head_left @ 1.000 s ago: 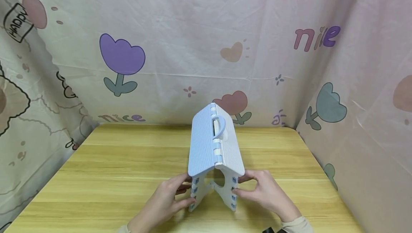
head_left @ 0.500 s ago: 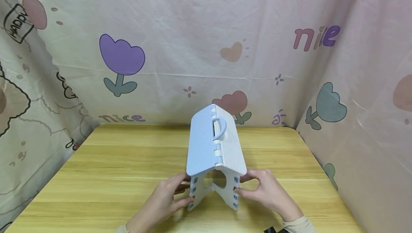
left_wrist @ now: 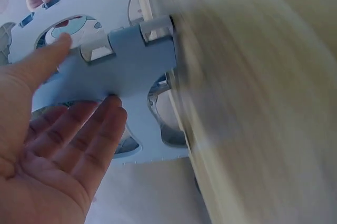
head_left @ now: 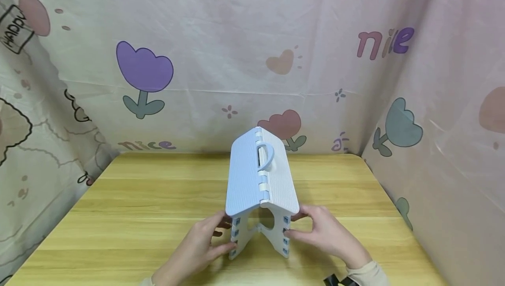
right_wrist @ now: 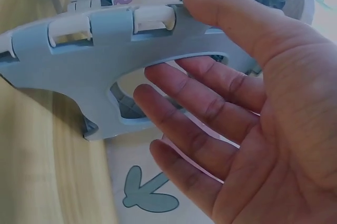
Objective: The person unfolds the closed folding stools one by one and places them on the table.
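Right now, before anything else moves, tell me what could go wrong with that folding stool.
Pinched fingers: the left hand and right hand have their thumbs by the hinged leg edges, so a folding leg could nip them.
Sudden movement: the top of the folding stool is peaked like a roof, not flat, so pressing down might make it spread abruptly.
Snagging: the handle juts out at the ridge and might catch on something.
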`<move>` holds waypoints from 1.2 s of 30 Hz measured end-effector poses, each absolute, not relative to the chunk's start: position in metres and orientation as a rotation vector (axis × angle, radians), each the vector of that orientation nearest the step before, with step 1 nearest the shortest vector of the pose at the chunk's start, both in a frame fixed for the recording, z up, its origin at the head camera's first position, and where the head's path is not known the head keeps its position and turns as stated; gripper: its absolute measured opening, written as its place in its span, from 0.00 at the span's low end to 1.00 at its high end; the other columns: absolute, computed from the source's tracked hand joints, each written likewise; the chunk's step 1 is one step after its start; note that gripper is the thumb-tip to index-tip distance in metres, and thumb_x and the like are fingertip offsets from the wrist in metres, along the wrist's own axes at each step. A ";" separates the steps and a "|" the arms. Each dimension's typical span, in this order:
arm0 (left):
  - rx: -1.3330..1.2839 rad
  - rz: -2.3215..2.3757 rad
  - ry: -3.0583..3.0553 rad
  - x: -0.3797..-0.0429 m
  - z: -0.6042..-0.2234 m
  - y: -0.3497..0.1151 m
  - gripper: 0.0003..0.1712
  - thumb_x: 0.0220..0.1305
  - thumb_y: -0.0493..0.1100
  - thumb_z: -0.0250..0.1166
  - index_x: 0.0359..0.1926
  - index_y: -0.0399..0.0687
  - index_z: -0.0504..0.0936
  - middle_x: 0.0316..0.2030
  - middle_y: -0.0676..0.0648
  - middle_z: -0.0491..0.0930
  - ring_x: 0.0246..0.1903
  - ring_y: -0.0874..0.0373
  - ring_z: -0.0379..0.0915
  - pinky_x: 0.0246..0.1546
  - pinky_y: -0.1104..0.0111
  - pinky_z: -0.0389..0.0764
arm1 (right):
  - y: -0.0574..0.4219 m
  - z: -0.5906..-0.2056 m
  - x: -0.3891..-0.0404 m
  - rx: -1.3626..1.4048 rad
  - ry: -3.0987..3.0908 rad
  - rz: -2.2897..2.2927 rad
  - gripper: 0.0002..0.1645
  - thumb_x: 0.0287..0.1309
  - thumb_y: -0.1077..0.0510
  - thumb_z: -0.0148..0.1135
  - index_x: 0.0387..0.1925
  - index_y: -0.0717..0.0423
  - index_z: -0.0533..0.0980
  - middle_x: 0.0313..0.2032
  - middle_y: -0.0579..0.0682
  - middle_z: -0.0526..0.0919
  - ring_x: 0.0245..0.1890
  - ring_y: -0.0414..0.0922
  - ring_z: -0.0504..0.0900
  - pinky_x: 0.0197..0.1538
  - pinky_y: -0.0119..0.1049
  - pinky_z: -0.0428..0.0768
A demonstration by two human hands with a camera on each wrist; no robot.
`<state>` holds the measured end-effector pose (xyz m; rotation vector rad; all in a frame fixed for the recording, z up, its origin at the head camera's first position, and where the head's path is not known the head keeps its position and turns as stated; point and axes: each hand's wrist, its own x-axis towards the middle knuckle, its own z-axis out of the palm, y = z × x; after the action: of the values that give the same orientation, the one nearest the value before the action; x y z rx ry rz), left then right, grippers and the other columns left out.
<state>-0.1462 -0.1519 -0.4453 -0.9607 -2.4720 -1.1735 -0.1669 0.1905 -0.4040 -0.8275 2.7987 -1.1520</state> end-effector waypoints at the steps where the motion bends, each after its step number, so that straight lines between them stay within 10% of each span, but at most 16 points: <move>1: -0.966 -1.149 -2.470 -0.147 -0.445 -0.153 0.38 0.58 0.40 0.82 0.67 0.47 0.75 0.52 0.46 0.89 0.48 0.49 0.89 0.44 0.66 0.93 | 0.191 -0.403 -0.167 -0.826 2.792 -1.149 0.24 0.62 0.39 0.77 0.54 0.44 0.85 0.49 0.40 0.93 0.53 0.44 0.90 0.60 0.54 0.88; 10: -1.010 -0.956 -2.484 -0.150 -0.427 -0.177 0.44 0.62 0.39 0.79 0.76 0.49 0.69 0.65 0.47 0.83 0.59 0.48 0.84 0.53 0.56 0.92 | 0.210 -0.388 -0.168 -0.744 2.872 -1.103 0.18 0.71 0.38 0.69 0.56 0.39 0.84 0.50 0.34 0.90 0.55 0.41 0.88 0.60 0.47 0.86; 20: -0.919 -0.864 -2.411 -0.175 -0.377 -0.196 0.38 0.73 0.41 0.70 0.79 0.45 0.68 0.74 0.41 0.75 0.72 0.40 0.74 0.70 0.39 0.77 | 0.216 -0.364 -0.176 -0.886 3.040 -1.214 0.29 0.75 0.52 0.65 0.73 0.46 0.74 0.68 0.51 0.84 0.65 0.57 0.84 0.66 0.67 0.82; 36: -0.912 -1.014 -2.602 -0.214 -0.338 -0.154 0.50 0.79 0.63 0.59 0.88 0.58 0.42 0.87 0.54 0.41 0.87 0.50 0.41 0.85 0.41 0.53 | 0.176 -0.341 -0.216 -1.059 2.918 -1.090 0.74 0.58 0.07 0.43 0.88 0.50 0.39 0.87 0.46 0.35 0.88 0.57 0.42 0.82 0.72 0.53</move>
<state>-0.2140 -0.1536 -0.3383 -0.9117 -2.6024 -1.0144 -0.2160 0.1762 -0.3405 -1.0594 2.9183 -1.0898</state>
